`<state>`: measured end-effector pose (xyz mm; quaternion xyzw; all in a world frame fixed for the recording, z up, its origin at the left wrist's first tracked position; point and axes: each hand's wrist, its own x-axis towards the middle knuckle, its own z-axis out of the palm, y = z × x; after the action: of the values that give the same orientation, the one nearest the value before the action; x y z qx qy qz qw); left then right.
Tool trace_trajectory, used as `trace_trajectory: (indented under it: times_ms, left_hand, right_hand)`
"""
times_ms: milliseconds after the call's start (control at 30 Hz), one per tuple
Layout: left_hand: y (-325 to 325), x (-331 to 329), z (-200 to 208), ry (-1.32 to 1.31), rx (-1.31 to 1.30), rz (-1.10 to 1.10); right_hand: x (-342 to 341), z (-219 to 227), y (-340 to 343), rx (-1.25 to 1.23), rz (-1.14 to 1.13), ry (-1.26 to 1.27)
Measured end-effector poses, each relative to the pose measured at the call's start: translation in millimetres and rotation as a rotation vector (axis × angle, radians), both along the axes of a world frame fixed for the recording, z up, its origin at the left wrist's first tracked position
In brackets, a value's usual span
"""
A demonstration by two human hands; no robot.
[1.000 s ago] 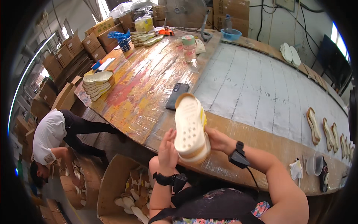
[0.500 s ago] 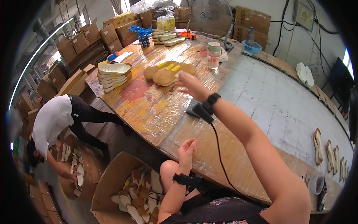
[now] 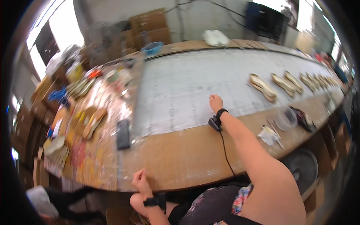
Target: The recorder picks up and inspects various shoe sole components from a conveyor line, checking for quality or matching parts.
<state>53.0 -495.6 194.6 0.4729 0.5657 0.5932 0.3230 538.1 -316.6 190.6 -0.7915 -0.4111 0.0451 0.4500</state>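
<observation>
Shoe soles [image 3: 263, 89]: lie in a spaced row at the right of the gray worktop [image 3: 176, 86]. More at left: tan pair [image 3: 94, 123], pale stack [image 3: 56, 150].

Right hand [image 3: 215, 103] at the gray worktop, left of the nearest sole and apart from it; can't tell if touching the surface. Fingers bunched, nothing visible inside, too blurred to judge how tight. Left hand [image 3: 140, 180] near the front of the brown board [image 3: 180, 153], fingers curled, no item visible, can't tell how tight either.

Watch the black cable [image 3: 225, 150] off the right wrist unit [image 3: 215, 123]: runs down to the front edge, could snag there on a long reach. Watch the clear tub [image 3: 286, 119] and white packet [image 3: 269, 135] beside the right forearm: could get swept by a low elbow swing. Could also knock the row askew by coming in low and fast.
</observation>
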Motion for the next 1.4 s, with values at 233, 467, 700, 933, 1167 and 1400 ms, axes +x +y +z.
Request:
trace_trajectory:
  times_ms: [233,467,700,933,1167,1400]
  left_hand:
    - [-0.5,9.8,-6.2,0.110,-0.050,0.015]
    - [-4.6,20.4,-1.2,0.349,-0.070,0.134]
    - [-5.1,28.8,-2.3,0.418,-0.140,0.204]
    - [-8.0,51.8,9.9,0.386,-0.128,0.210]
    - [-13.1,31.1,12.3,0.242,-0.194,0.096]
    - [-7.9,150.5,125.1,-0.270,-0.271,-0.499]
  right_hand:
    - [161.8,42.3,-90.0,0.146,-0.884,0.279]
    - [278.4,23.2,-130.3,0.273,-1.136,0.286]
    - [324.7,31.6,-147.4,0.160,-1.100,0.335]
    - [364.1,-3.3,-135.7,0.205,-0.593,0.713]
    - [244.3,59.3,-102.0,0.170,0.077,1.503]
    - [61.8,132.8,-112.5,-0.029,0.777,1.568]
